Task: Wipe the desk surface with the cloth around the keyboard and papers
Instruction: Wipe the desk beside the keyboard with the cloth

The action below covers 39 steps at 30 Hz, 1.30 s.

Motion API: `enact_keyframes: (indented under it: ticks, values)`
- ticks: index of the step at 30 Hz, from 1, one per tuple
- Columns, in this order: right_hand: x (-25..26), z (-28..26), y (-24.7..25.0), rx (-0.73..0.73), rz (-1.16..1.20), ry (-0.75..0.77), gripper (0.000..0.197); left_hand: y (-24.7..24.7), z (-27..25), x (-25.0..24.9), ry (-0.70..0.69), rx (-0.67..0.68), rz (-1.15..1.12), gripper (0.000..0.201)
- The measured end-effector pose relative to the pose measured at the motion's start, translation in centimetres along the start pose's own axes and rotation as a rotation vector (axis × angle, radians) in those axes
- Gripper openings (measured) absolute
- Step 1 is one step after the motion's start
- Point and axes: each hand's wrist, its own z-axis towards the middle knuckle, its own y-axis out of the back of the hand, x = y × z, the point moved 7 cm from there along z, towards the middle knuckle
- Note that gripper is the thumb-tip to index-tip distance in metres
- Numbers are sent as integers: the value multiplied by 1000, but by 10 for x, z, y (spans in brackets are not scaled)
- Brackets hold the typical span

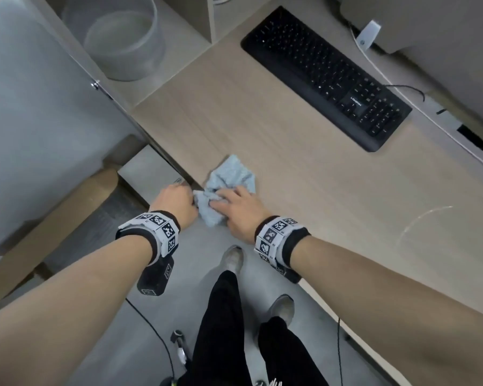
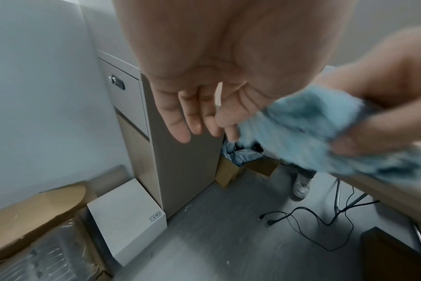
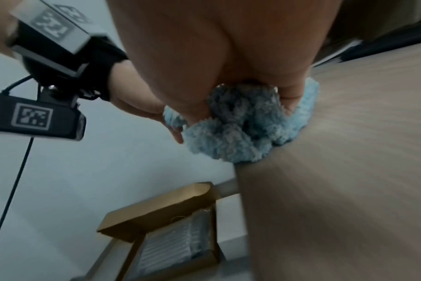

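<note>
A fluffy light-blue cloth point(image 1: 232, 174) lies bunched at the front-left corner of the pale wooden desk point(image 1: 304, 190). My right hand point(image 1: 234, 204) lies on the cloth and grips it, the fingers curled into the bunched cloth point(image 2: 301, 133). In the right wrist view the cloth point(image 3: 240, 136) bulges from under the palm at the desk's edge point(image 3: 349, 171). My left hand point(image 1: 176, 199) hovers just off the corner beside the cloth, fingers point(image 2: 192, 123) straight, palm up and holding nothing. A black keyboard point(image 1: 326, 76) lies diagonally at the far right, well away from both hands.
A faint curved streak point(image 1: 421, 218) marks the desk at the right. A clear round container point(image 1: 123, 37) stands on a shelf at the far left. Below the corner sit a white box point(image 1: 148, 168) and an open cardboard box point(image 1: 53, 218). Cables run across the floor point(image 2: 312, 218).
</note>
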Motion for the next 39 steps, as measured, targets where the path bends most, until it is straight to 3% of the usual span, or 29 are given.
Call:
enact_keyframes:
  ticks: [3, 8, 14, 18, 20, 23, 27, 29, 31, 34, 36, 39]
  values:
    - [-66, -33, 9, -73, 82, -227, 64, 28, 9, -6, 13, -35, -6, 16]
    - [-184, -105, 25, -221, 67, -726, 58, 50, 37, -56, -170, -94, 28, 32]
    - [-173, -139, 1, -166, 102, -609, 60, 31, 42, -161, -402, -40, 115, 44]
    - [-242, -222, 10, -264, 216, -1028, 51, 6, 32, -215, -514, 29, 191, 47]
    - [-267, -244, 9, -214, 241, -1107, 60, -3, 27, -235, -553, 46, 235, 51]
    - [-270, -230, 17, -231, 217, -989, 67, -8, 28, -259, -577, 40, 260, 59]
    - [-218, -189, 1, -154, 216, -746, 80, -13, 38, -288, -597, 33, 273, 66]
    - [-216, -195, -7, -181, 215, -686, 79, -17, 40, -305, -627, 41, 297, 69]
    - [-247, -225, -9, -236, 204, -807, 79, -22, 40, -321, -669, 46, 329, 68]
    - [-316, -297, -16, -294, 293, -1187, 81, -27, 40, -345, -731, 62, 356, 65]
    - [-350, -332, -19, -279, 357, -1359, 80, -30, 39, -360, -775, 77, 362, 65]
    - [-361, -325, -13, -288, 362, -1366, 78, -33, 35, -382, -863, 71, 376, 64]
